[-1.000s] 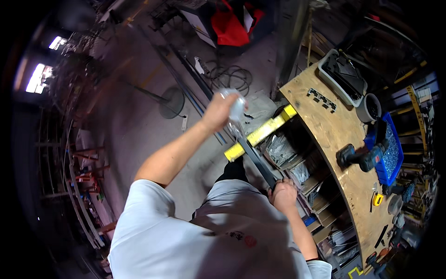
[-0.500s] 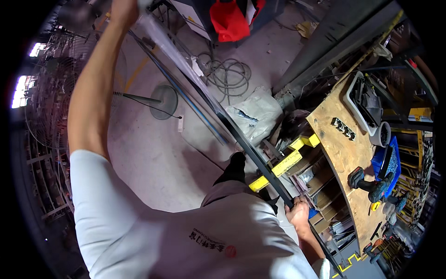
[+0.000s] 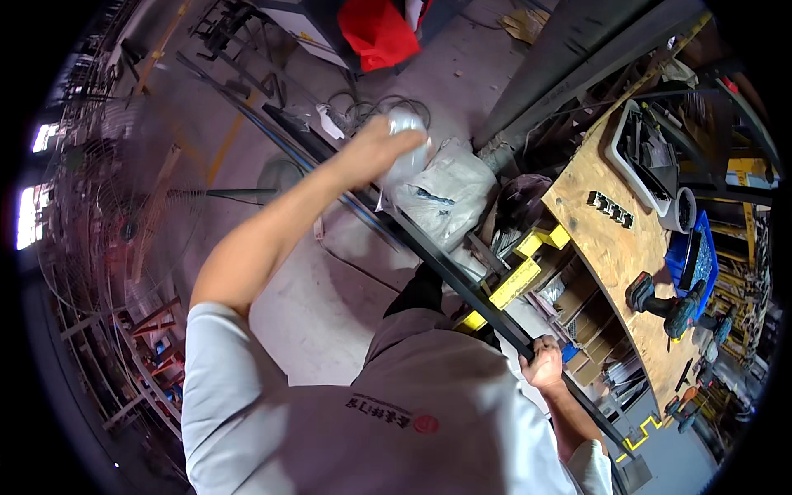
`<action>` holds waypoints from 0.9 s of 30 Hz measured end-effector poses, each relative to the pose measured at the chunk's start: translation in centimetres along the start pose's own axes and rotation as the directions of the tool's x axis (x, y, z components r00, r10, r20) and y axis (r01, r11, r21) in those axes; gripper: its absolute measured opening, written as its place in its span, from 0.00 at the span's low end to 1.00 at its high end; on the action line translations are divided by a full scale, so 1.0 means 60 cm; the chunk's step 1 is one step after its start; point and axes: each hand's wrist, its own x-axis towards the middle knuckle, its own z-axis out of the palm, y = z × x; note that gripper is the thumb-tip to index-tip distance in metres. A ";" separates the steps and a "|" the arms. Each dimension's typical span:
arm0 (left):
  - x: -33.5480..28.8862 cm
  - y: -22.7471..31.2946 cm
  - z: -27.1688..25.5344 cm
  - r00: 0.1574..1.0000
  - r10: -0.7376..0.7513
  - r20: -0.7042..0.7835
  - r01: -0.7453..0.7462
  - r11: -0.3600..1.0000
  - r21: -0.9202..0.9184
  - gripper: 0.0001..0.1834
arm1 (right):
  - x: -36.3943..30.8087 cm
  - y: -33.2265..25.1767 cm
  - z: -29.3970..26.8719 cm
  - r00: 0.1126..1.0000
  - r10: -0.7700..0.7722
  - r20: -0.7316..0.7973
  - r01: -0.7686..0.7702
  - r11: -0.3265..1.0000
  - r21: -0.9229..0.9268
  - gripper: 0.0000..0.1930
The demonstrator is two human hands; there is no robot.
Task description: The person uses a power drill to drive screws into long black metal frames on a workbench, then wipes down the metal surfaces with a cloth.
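A long black metal bar [image 3: 462,285] runs diagonally from the far left down to the lower right, past my body. My right hand [image 3: 542,361] is closed around its near part. Farther along, my left hand [image 3: 371,153] grips a bunched, shiny wad of clear plastic film [image 3: 406,165] just above the bar. Film hangs down from this hand towards the bar; whether it is still attached there I cannot tell. Beneath the bar, close to my right hand, lie yellow stepped supports [image 3: 514,285].
A wooden workbench [image 3: 582,206] at the right carries cordless drills [image 3: 672,309], a white tray [image 3: 617,153] and a blue bin [image 3: 705,260]. A white sack [image 3: 445,194] lies on the floor beyond the bar. At the left stands a large fan [image 3: 128,223]; a red cloth [image 3: 379,37] hangs at the far side.
My left hand has come from the far upper left towards me along the bar. The film, stretched long before, is now bunched in it. My right hand still grips the bar.
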 end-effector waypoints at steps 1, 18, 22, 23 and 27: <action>0.044 -0.008 -0.008 0.997 0.007 -0.075 0.001 0.994 0.106 0.17 | -0.001 -0.002 0.000 1.000 0.002 -0.022 -0.002 1.000 0.002 0.17; -0.037 0.154 -0.342 0.818 -0.386 -0.427 0.333 -0.288 0.898 0.37 | -0.003 0.008 0.009 1.000 0.019 0.023 -0.019 1.000 -0.010 0.19; -0.105 0.094 -0.205 0.628 -0.769 -0.121 0.443 0.226 0.867 0.36 | -0.002 0.005 0.008 0.997 0.047 0.053 -0.046 0.999 -0.014 0.19; -0.111 -0.016 -0.251 0.592 -0.786 0.179 0.712 0.614 0.340 0.25 | -0.001 0.008 0.003 0.998 0.023 0.054 -0.022 1.000 -0.016 0.19; 0.040 -0.080 -0.256 0.866 -0.444 -0.229 0.110 0.616 -0.780 0.13 | 0.004 0.010 0.015 1.000 -0.010 0.018 0.010 1.000 -0.013 0.16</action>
